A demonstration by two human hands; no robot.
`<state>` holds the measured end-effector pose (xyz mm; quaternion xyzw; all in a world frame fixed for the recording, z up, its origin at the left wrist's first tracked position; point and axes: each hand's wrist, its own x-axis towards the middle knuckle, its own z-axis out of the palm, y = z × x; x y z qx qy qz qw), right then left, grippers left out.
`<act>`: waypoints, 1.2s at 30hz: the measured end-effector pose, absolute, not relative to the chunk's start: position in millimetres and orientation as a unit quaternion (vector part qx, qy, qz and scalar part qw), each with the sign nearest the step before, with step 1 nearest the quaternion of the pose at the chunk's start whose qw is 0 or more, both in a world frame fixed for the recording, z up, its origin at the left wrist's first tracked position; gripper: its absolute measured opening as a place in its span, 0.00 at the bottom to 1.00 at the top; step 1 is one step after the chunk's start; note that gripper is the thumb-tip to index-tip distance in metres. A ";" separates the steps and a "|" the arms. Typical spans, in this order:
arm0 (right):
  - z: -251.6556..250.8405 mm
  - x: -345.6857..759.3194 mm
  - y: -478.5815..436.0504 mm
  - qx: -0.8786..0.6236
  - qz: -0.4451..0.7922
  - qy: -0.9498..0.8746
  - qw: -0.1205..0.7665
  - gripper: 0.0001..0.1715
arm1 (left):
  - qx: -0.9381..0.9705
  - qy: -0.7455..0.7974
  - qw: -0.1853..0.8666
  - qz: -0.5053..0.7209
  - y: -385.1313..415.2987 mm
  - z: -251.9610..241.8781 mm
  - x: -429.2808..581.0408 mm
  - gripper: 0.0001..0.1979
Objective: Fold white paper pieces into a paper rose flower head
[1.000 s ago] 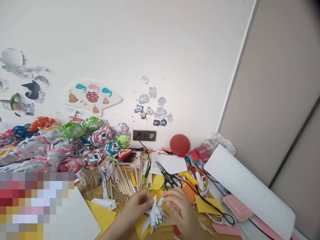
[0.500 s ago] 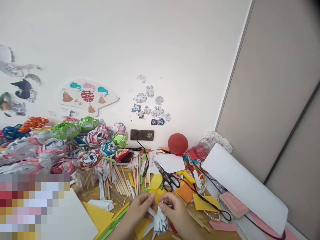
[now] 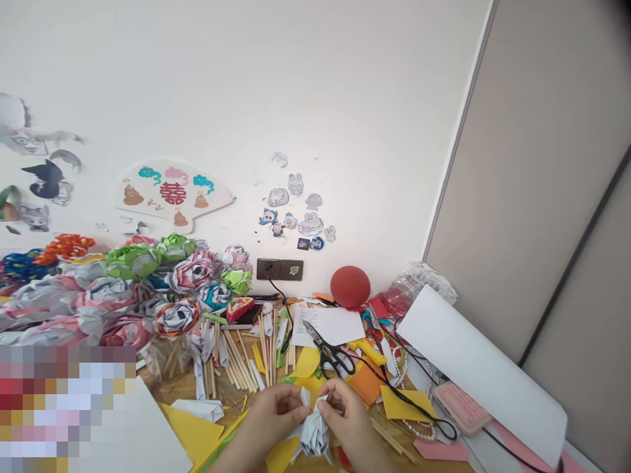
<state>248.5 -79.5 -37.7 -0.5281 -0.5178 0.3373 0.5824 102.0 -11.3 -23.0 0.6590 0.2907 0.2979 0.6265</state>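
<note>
Low in the middle of the view, a pale bluish-white folded paper piece (image 3: 314, 435) with many pleats hangs between my two hands. My left hand (image 3: 282, 410) pinches a pointed paper flap at its upper left between thumb and fingers. On the other side, my right hand (image 3: 341, 406) is closed on the upper right tip, thumb in front. Just beyond the hands lie yellow paper sheets (image 3: 308, 362) and black-handled scissors (image 3: 331, 355). The undersides of the fingers are hidden.
Paper flowers (image 3: 192, 272) are heaped at the left. Wooden sticks (image 3: 239, 358) lie behind my left hand. To the right are a yellow glue gun (image 3: 369, 350), its black cord, a pink keyboard-like object (image 3: 462, 404) and a big white sheet (image 3: 486, 371). A red balloon (image 3: 350, 286) rests by the wall.
My left hand has moved in to the paper piece and now pinches a raised flap on its left. My right hand keeps its hold; the camera view shifts slightly.
</note>
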 end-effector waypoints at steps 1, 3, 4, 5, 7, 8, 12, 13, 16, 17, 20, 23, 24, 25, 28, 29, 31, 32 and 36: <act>-37.1 247.8 -80.1 -0.530 0.335 -0.523 0.578 0.06 | 0.659 0.290 0.627 0.297 -11.8 -23.1 102.6 0.26; -36.7 247.2 -81.1 -0.537 0.329 -0.531 0.567 0.04 | 0.659 0.296 0.625 0.298 -13.1 -22.8 103.7 0.26; -37.0 247.2 -81.4 -0.541 0.325 -0.535 0.561 0.04 | 0.660 0.301 0.619 0.299 -14.0 -22.5 104.2 0.26; -37.5 247.3 -81.6 -0.545 0.319 -0.541 0.555 0.05 | 0.663 0.307 0.613 0.301 -14.8 -22.1 104.6 0.25; -38.9 247.6 -81.9 -0.554 0.301 -0.559 0.539 0.10 | 0.667 0.318 0.600 0.308 -16.5 -20.8 105.3 0.22; -39.4 247.8 -82.2 -0.559 0.288 -0.569 0.530 0.12 | 0.666 0.321 0.596 0.314 -17.1 -20.1 105.5 0.22; -38.0 248.4 -83.4 -0.576 0.257 -0.584 0.511 0.15 | 0.658 0.320 0.587 0.346 -17.5 -18.1 105.1 0.20; -37.0 248.8 -83.6 -0.573 0.261 -0.582 0.515 0.15 | 0.658 0.318 0.586 0.350 -17.0 -17.9 104.7 0.20; -34.7 251.7 -82.6 -0.560 0.286 -0.561 0.538 0.15 | 0.643 0.317 0.599 0.357 -14.9 -16.6 103.0 0.23; -34.6 253.3 -81.6 -0.556 0.294 -0.549 0.550 0.15 | 0.632 0.322 0.607 0.358 -14.3 -15.5 102.3 0.24; -36.9 258.3 -76.9 -0.531 0.342 -0.493 0.598 0.18 | 0.627 0.320 0.617 0.352 -13.5 -10.3 100.5 0.25; -40.9 258.7 -72.1 -0.471 0.424 -0.455 0.626 0.22 | 0.644 0.313 0.611 0.339 -14.0 -6.5 100.8 0.23; -42.0 257.1 -71.0 -0.453 0.443 -0.451 0.629 0.23 | 0.642 0.320 0.608 0.340 -14.2 -6.5 101.3 0.23; -42.7 254.7 -70.4 -0.439 0.453 -0.450 0.632 0.24 | 0.637 0.330 0.606 0.343 -14.2 -7.0 101.8 0.24; -43.1 245.8 -70.7 -0.426 0.452 -0.455 0.638 0.23 | 0.625 0.345 0.608 0.347 -13.5 -11.2 102.9 0.27; -42.9 243.4 -71.3 -0.427 0.446 -0.459 0.638 0.22 | 0.624 0.343 0.611 0.346 -13.3 -12.5 102.9 0.27; -42.4 241.1 -72.8 -0.431 0.432 -0.477 0.633 0.19 | 0.630 0.340 0.607 0.345 -13.4 -14.0 102.6 0.27; -42.1 241.3 -73.7 -0.435 0.422 -0.486 0.631 0.18 | 0.639 0.340 0.596 0.348 -13.9 -13.9 102.4 0.26; -37.9 248.7 -79.0 -0.494 0.319 -0.519 0.620 0.12 | 0.696 0.349 0.519 0.353 -19.2 -9.5 102.5 0.21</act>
